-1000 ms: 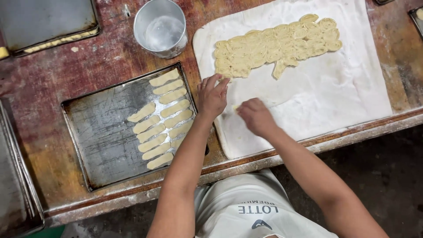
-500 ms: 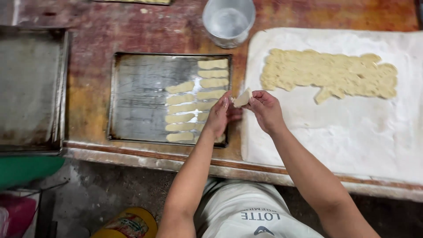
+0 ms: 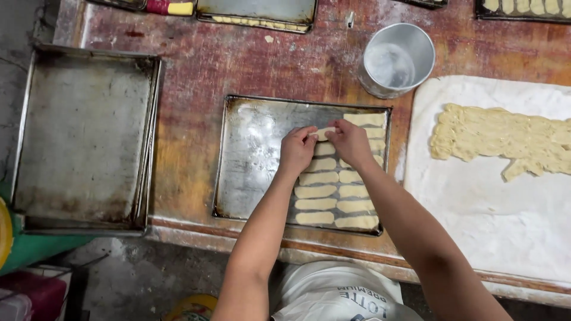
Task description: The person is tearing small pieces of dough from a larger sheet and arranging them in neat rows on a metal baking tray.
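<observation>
- Hands: two, both over the middle baking tray (image 3: 256,160). The left hand (image 3: 297,148) and the right hand (image 3: 350,141) meet at one dough strip (image 3: 325,133), each pinching an end of it between thumb and fingertips, the fingers nearly closed around it.
- Dough strip in hand: it sits at the top of the left column of strips, low over the tray floor; whether it already touches the metal cannot be told.
- Laid strips (image 3: 333,196): two columns on the right half of the tray. About five lie plainly in the left column below the held one, and about six in the right column, some partly hidden under the right hand and forearm, so the count is rough.
- Trays: the middle one holds the strips, its left half bare and dusted with flour. One empty tray (image 3: 83,137) sits well to the left, seemingly stacked on others. Parts of three more trays show along the top edge.
- Metal cup (image 3: 395,59): one, round, standing just above the right top corner of the middle tray.
- White cloth (image 3: 493,220): one, floured, to the right of the tray, carrying one flat sheet of dough (image 3: 499,134) scored into strips.
- Table (image 3: 238,65): one worn, reddish wooden top under everything.
</observation>
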